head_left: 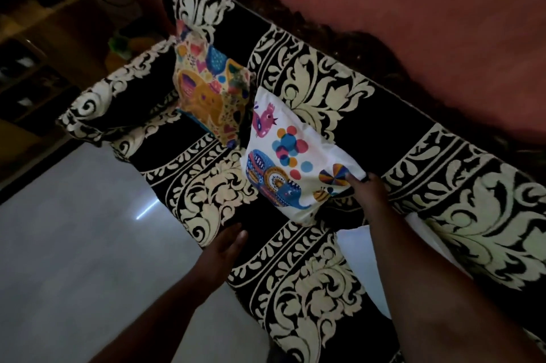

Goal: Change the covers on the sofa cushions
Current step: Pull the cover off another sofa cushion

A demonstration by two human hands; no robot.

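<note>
A white cushion [291,155] printed with bright birds and an elephant leans against the sofa's backrest. My right hand [367,189] grips its lower right corner, fingers tucked behind the fabric. A second cushion [211,87] in a cream cover with colourful hearts and animals stands to its left near the armrest. My left hand [226,247] hovers over the front of the seat with straight fingers, holding nothing. Both cushions sit on the sofa [295,283], which is draped in black cloth with cream floral patterns.
A white cloth [362,256] lies on the seat under my right arm. The pale tiled floor [76,244] spreads to the left of the sofa. Dark wooden shelving [29,67] stands at the far left. A pink wall [413,8] rises behind the backrest.
</note>
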